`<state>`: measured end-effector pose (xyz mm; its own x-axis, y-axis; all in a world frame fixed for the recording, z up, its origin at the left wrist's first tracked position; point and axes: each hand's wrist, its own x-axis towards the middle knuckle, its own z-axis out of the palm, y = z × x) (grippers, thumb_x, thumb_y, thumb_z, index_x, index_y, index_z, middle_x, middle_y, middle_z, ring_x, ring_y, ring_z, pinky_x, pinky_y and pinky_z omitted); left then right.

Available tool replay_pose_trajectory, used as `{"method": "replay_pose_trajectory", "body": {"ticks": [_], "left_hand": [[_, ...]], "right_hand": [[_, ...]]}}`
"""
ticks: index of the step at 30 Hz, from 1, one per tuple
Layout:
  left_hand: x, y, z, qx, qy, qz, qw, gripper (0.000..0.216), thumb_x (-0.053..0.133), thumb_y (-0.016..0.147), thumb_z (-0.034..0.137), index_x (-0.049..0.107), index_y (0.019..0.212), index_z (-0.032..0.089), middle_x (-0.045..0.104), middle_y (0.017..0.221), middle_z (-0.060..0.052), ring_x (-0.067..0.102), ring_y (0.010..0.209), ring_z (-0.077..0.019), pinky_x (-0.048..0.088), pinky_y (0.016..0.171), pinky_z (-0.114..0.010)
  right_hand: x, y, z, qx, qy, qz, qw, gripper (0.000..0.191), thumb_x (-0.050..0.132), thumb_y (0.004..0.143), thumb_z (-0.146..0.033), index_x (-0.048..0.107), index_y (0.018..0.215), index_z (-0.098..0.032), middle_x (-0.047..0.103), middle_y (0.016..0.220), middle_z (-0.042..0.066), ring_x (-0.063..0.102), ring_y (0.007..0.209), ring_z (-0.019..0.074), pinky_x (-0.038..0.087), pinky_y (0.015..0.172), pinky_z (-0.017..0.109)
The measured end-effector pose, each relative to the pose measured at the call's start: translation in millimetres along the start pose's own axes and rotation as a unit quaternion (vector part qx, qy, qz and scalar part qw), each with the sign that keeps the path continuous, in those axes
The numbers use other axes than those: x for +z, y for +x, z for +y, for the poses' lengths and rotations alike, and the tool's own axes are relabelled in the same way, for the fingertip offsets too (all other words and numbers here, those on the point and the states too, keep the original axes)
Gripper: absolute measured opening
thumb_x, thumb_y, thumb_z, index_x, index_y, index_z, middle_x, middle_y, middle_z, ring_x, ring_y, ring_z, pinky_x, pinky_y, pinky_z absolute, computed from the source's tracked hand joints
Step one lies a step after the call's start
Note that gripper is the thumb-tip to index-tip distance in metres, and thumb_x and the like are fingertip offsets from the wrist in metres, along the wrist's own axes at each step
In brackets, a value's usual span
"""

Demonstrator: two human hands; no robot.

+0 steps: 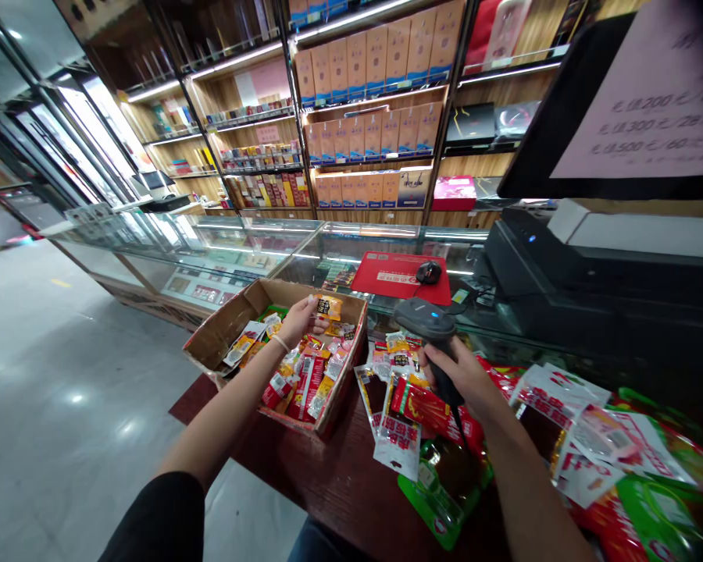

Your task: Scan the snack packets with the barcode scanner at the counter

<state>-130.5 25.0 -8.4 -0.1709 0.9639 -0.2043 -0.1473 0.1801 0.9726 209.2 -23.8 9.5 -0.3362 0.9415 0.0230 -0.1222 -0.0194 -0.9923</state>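
My left hand (297,321) pinches a small orange snack packet (329,307) over the right part of an open cardboard box (344,382). Inside the box lie many packets, among them a long red snack packet (308,384). In my right hand (458,371) is a black barcode scanner (425,318) with a small blue light on top, its fingers wrapped round the handle. Beneath the scanner, a red snack bag (425,406) and a white-and-brown snack pouch (398,437) lie on the dark counter. A green snack pack (442,488) sits nearer to me.
Loose snack bags (586,437) are heaped at the right. Behind the box stands a glass display counter (234,242). A black mouse (428,272) rests on a red mat (380,277). The monitor (527,148) and a black machine (539,273) are at the right.
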Motion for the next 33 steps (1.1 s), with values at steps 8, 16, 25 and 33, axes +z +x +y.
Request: {"method": "replay_pose_trajectory", "body": {"ticks": [8,16,25,33], "left_hand": [[21.6,-19.4,38.5,-0.037,-0.192,-0.133,0.972,0.041,0.057,0.094,0.044,0.061,0.114,0.009,0.068,0.12,-0.022,0.063,0.122,-0.0277,0.058,0.095,-0.034],[68.3,-17.3,39.9,0.079,-0.212,-0.109,0.968,0.039,0.064,0.085,0.015,0.064,0.124,0.012,0.063,0.136,-0.011,0.06,0.126,-0.0219,0.051,0.105,-0.029],[73.7,-7.5,11.2,0.117,-0.147,-0.088,0.978,0.068,0.078,0.07,0.014,0.055,0.134,0.017,0.072,0.117,-0.008,0.071,0.096,-0.0178,0.056,0.089,-0.029],[75.4,-0.6,2.1,0.12,-0.152,-0.067,0.979,0.063,0.079,0.071,0.019,0.058,0.13,0.016,0.07,0.124,-0.012,0.07,0.104,-0.0228,0.054,0.097,-0.038]], "right_hand": [[1.2,-2.9,-0.6,-0.008,0.012,0.001,1.0,0.035,0.069,0.085,-0.053,0.051,0.088,-0.022,0.059,0.071,-0.003,0.048,0.048,0.0097,0.04,0.045,0.025],[-1.7,-5.8,-4.9,-0.006,0.017,0.035,0.999,0.039,0.074,0.08,-0.053,0.051,0.088,-0.023,0.06,0.07,-0.003,0.049,0.047,0.0101,0.041,0.046,0.026],[-9.2,-9.6,-5.7,0.024,-0.048,0.073,0.996,0.04,0.078,0.075,-0.054,0.054,0.078,-0.022,0.054,0.053,-0.004,0.046,0.043,0.0117,0.038,0.045,0.027],[-1.2,-12.7,-10.3,0.037,-0.135,0.045,0.989,0.032,0.077,0.076,-0.048,0.059,0.087,-0.024,0.052,0.048,-0.006,0.045,0.04,0.0131,0.035,0.042,0.026]]}}
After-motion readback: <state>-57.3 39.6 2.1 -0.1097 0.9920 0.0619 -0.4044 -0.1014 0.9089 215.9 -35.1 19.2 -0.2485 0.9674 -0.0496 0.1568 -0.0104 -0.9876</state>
